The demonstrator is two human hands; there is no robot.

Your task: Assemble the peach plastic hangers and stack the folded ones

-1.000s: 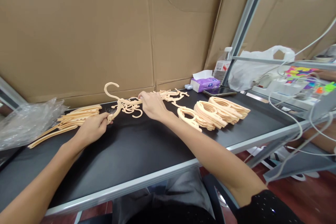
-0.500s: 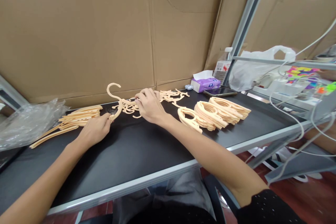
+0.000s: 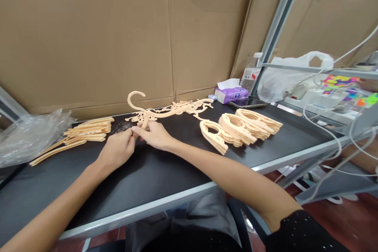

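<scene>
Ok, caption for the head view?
Left hand and right hand pinch a plastic hanger over a black table, stacked hangers nearby.

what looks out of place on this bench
The peach plastic hanger at the right hand and left hand stands out: its hook rises off the black table and it runs into a tangled, knobbly strip, unlike the neat hanger stacks to the right.

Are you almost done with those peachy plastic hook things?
Partway, it seems. The stacked rings and the flat pile look done. Your left hand and right hand are pinching a hooked plastic piece. Left: the tangled peach pieces behind it.
</scene>
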